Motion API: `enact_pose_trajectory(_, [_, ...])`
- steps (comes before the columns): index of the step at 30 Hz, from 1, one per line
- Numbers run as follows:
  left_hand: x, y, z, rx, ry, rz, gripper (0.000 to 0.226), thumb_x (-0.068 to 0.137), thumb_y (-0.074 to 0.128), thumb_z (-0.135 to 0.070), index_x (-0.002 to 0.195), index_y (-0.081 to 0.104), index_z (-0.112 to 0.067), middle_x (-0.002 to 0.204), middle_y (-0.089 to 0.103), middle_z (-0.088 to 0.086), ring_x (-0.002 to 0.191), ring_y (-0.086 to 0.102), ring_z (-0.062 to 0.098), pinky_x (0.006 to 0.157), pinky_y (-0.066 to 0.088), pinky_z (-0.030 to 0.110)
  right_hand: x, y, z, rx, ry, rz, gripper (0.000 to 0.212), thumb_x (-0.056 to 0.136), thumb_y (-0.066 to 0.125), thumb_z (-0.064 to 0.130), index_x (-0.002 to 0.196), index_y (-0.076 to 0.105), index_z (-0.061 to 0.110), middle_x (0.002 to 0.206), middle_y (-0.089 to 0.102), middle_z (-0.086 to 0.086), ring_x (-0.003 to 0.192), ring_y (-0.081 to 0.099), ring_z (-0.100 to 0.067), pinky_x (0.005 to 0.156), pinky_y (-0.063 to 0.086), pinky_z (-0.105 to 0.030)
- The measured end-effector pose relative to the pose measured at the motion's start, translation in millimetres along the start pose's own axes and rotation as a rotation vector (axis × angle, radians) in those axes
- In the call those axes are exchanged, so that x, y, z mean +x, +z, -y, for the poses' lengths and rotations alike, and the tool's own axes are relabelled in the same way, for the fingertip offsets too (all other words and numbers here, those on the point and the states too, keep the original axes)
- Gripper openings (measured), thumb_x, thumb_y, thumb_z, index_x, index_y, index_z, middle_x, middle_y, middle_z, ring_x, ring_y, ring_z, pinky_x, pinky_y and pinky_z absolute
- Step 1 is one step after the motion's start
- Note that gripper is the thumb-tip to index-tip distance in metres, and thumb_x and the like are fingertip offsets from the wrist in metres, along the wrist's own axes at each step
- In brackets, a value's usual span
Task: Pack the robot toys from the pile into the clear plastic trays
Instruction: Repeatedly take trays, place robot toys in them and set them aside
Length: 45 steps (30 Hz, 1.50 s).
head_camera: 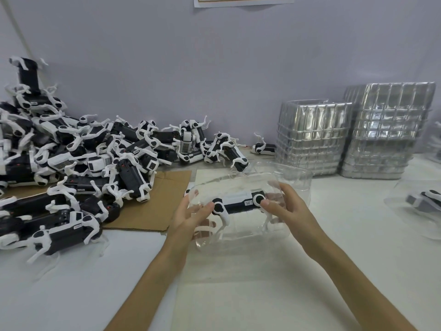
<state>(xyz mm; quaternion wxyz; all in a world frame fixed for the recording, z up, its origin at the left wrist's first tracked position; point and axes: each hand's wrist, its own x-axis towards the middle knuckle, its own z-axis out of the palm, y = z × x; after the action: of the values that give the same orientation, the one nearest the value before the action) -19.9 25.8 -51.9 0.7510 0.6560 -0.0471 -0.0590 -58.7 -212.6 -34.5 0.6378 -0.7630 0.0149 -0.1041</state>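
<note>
Left hand [191, 218]: gripping the clear tray [238, 235] at its left end.
Right hand [288, 211]: gripping its right end, thumb pressing the robot toy [238, 203].
Robot toy: lying in that tray, sticker writing too small.
Room: table [71, 295] stretching between pile [71, 158] at left and tray stacks [315, 139] at right.

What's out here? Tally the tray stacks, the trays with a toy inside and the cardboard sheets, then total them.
Tray stacks: 2
Trays with a toy inside: 2
Cardboard sheets: 1
Total: 5
</note>
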Motion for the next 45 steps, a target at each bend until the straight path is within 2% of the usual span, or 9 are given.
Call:
enact_pose_trajectory(9, [-0.6, 3.7, 0.6, 0.129, 0.105, -0.109, 0.080, 0.062, 0.077, -0.059, 0.134, 0.052, -0.038, 0.119, 0.063, -0.001, 0.089, 0.064, 0.017, 0.068, 0.050, 0.031, 1.1, -3.7, -1.3, -0.027, 0.053, -0.114, 0.075, 0.058, 0.078, 0.059, 0.127, 0.054, 0.041, 0.111, 0.066, 0.008, 0.085, 0.063, -0.012, 0.071, 0.042, -0.022])
enact_pose_trajectory(13, [-1.5, 5.7, 1.5, 0.212, 0.167, -0.093, 0.064, 0.077, 0.065, -0.065, 0.135, 0.054, -0.040, 0.133, 0.060, -0.011, 0.114, 0.059, 0.004, 0.094, 0.049, 0.030, 0.3, -4.6, 0.1, -0.133, 0.194, 0.021, 0.061, 0.075, 0.064, 0.068, 0.125, 0.054, 0.035, 0.108, 0.067, 0.002, 0.074, 0.066, -0.010, 0.060, 0.045, -0.024])
enact_pose_trajectory(17, [3.9, 1.9, 7.4, 0.296, 0.119, -0.108, 0.035, 0.095, 0.064, -0.039, 0.129, 0.060, -0.035, 0.139, 0.054, -0.013, 0.116, 0.054, -0.003, 0.090, 0.040, 0.021, -0.7, -14.5, 1.4, -0.287, 0.295, -0.014, 0.035, 0.096, 0.046, 0.063, 0.110, 0.062, 0.034, 0.114, 0.062, 0.011, 0.083, 0.065, -0.010, 0.068, 0.046, -0.027])
enact_pose_trajectory(23, [2.2, 2.9, 7.1, 0.349, 0.137, -0.207, 0.025, 0.090, 0.072, -0.031, 0.115, 0.064, -0.030, 0.107, 0.058, -0.002, 0.082, 0.057, 0.013, 0.072, 0.045, 0.025, -6.3, -12.4, 1.0, -0.491, -0.128, -0.269, 0.024, 0.097, 0.055, 0.046, 0.116, 0.066, 0.036, 0.122, 0.065, 0.017, 0.115, 0.060, -0.008, 0.095, 0.044, -0.031])
enact_pose_trajectory(27, [2.1, 3.5, 4.5, 0.334, 0.155, -0.172, 0.027, 0.090, 0.073, -0.028, 0.117, 0.067, -0.026, 0.094, 0.059, -0.001, 0.068, 0.053, 0.018, 0.068, 0.048, 0.039, -16.1, 0.6, 13.7, -0.652, -0.409, 0.037, 0.042, 0.097, 0.053, 0.052, 0.137, 0.058, 0.041, 0.145, 0.050, 0.024, 0.136, 0.039, 0.005, 0.114, 0.028, -0.025])
enact_pose_trajectory(31, [-1.4, 3.3, 1.5, 0.298, 0.135, -0.092, 0.023, 0.095, 0.066, -0.026, 0.117, 0.070, -0.030, 0.100, 0.064, 0.001, 0.068, 0.064, 0.007, 0.063, 0.054, 0.020, -27.3, 16.9, 23.2, -0.978, -0.355, 0.358, 0.064, 0.094, 0.028, 0.075, 0.153, 0.025, 0.051, 0.162, 0.015, 0.029, 0.147, 0.012, 0.008, 0.116, 0.006, -0.017])
enact_pose_trajectory(39, [-5.6, 8.6, -0.1, 0.076, -0.066, 0.344, 0.032, 0.091, 0.058, -0.039, 0.119, 0.071, -0.029, 0.112, 0.074, 0.004, 0.098, 0.073, 0.031, 0.093, 0.056, 0.038, -64.1, 33.0, 41.0, -1.097, -0.316, 0.398, 0.075, 0.085, 0.013, 0.080, 0.153, 0.000, 0.053, 0.161, -0.011, 0.031, 0.150, -0.007, 0.005, 0.120, -0.005, -0.024])
enact_pose_trajectory(42, [-9.7, 16.5, 1.1, 0.164, -0.051, 0.400, 0.028, 0.093, 0.053, -0.042, 0.113, 0.072, -0.034, 0.109, 0.075, 0.004, 0.096, 0.074, 0.027, 0.087, 0.057, 0.031, -70.1, 30.4, 28.7, -1.151, -0.314, 0.484, 0.060, 0.096, 0.032, 0.063, 0.151, 0.009, 0.056, 0.153, -0.010, 0.044, 0.146, -0.015, 0.008, 0.117, -0.006, -0.025])
enact_pose_trajectory(45, [-9.0, 16.7, 1.7, 0.200, -0.048, 0.353, 0.023, 0.103, 0.051, -0.031, 0.105, 0.074, -0.030, 0.102, 0.076, 0.004, 0.090, 0.075, 0.028, 0.078, 0.057, 0.028, -63.5, 6.3, 13.8, -1.176, -0.326, 0.376, 0.043, 0.101, 0.041, 0.037, 0.142, 0.040, 0.048, 0.156, 0.023, 0.034, 0.143, -0.015, 0.016, 0.117, -0.005, -0.019])
